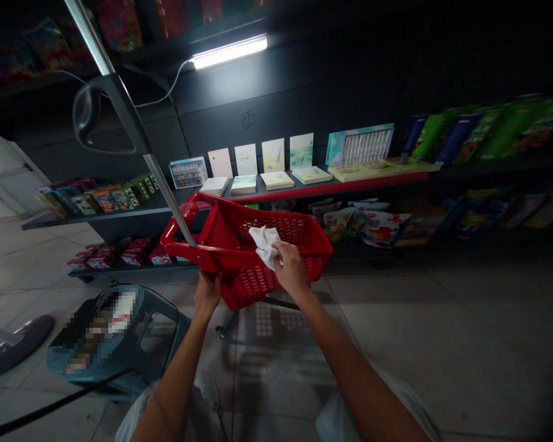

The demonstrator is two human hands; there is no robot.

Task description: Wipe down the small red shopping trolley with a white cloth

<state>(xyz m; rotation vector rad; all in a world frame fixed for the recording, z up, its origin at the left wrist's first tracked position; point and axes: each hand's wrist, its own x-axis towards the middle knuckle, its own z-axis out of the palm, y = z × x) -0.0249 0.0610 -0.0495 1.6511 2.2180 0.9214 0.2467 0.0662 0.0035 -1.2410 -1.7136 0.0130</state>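
A red plastic shopping cart point(249, 261) stands in front of me, its basket walls pierced with holes. With my right hand point(292, 267) I grip a crumpled white cloth point(265, 242) at the near rim of the basket. Part of the cloth hangs over that rim. My left hand point(208, 293) is at the cart's near lower corner, below the handle end, with its fingers partly hidden behind the red plastic. A metal pole with a grey handle-like bracket point(115, 116) rises from the cart's handle side.
Behind the cart runs a dark shelf with notebooks point(276, 179), boxed sets and snack bags point(384, 227). A lit tube lamp point(230, 52) hangs above. At left are a blue-grey stool point(159, 341), with blurred items on it, and a round base point(18, 347). A black cable crosses the lower left.
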